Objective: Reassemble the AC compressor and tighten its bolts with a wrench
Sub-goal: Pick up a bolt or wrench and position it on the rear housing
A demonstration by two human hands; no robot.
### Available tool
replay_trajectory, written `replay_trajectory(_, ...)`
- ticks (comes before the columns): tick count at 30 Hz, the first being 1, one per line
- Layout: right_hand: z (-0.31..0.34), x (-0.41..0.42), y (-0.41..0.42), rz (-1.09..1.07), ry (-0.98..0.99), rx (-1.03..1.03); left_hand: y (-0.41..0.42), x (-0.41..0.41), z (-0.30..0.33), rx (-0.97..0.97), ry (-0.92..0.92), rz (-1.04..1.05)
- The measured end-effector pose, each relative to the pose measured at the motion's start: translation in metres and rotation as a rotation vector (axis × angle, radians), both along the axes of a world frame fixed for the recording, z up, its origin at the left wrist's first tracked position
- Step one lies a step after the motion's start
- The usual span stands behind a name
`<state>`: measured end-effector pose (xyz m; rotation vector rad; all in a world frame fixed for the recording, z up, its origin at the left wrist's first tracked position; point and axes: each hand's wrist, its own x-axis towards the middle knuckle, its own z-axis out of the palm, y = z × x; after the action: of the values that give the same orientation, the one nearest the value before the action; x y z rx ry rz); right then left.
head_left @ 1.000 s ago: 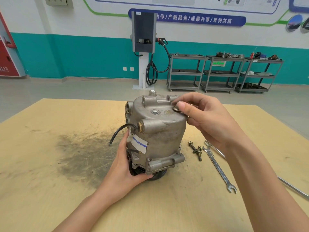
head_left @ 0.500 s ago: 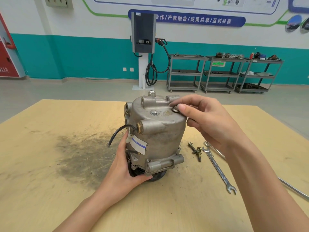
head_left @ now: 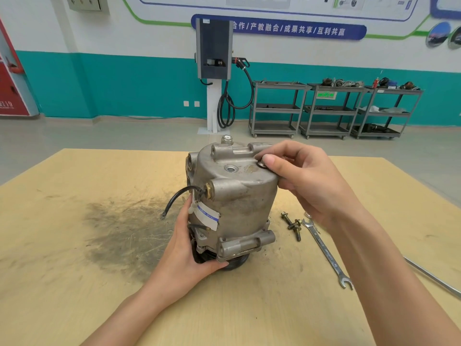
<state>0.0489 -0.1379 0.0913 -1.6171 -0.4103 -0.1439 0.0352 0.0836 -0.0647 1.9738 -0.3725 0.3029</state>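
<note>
Two bolts (head_left: 291, 224) are lying unfitted right of the compressor (head_left: 234, 196) I'm steadying, left hand (head_left: 192, 248) gripping its base, right hand (head_left: 306, 178) pinching a bolt head (head_left: 261, 164) atop, wrench (head_left: 326, 253) untouched.

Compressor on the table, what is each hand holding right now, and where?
Left hand grips the compressor at its lower left side. Right hand pinches a bolt head on its top.
</note>
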Motion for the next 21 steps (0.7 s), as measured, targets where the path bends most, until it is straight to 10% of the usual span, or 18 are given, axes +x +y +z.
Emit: replay_trajectory(21, -0.001, 0.001, -0.002, -0.007, -0.023, -0.058, 0.001, 0.000, -0.001, 0.023, -0.005, 0.024)
